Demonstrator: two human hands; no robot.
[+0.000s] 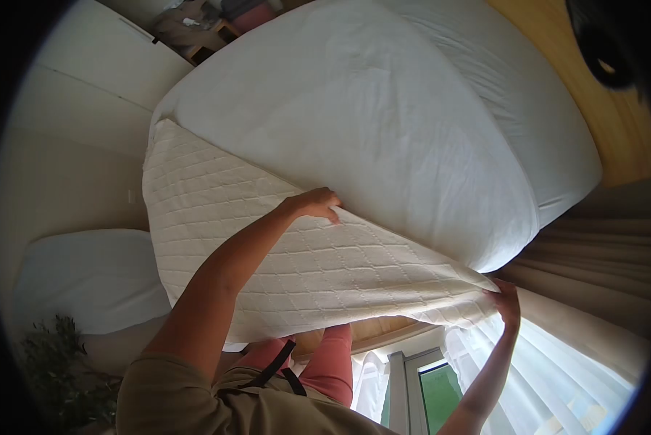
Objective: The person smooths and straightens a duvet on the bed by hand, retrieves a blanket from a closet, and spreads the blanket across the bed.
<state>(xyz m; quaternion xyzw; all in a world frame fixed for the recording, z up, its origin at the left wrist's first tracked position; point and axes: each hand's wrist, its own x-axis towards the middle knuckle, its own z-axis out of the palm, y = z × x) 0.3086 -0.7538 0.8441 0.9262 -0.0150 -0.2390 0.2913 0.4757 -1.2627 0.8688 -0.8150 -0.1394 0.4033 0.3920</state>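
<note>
A cream quilted blanket with a diamond pattern lies over the near side of a bed covered by a pale sheet. My left hand is closed on the blanket's upper edge near the middle, thumb over the quilted side. At the lower right, my right hand grips the blanket's corner, which hangs off the bed in front of the curtains. Between my two hands the blanket's edge runs in a nearly straight slanting line, and its far left corner rests on the bed.
Pillows lie by a wooden headboard. Beige curtains and sheer white ones hang at the lower right beside a window. A white cabinet stands upper left; a plant and a pale cushion are lower left.
</note>
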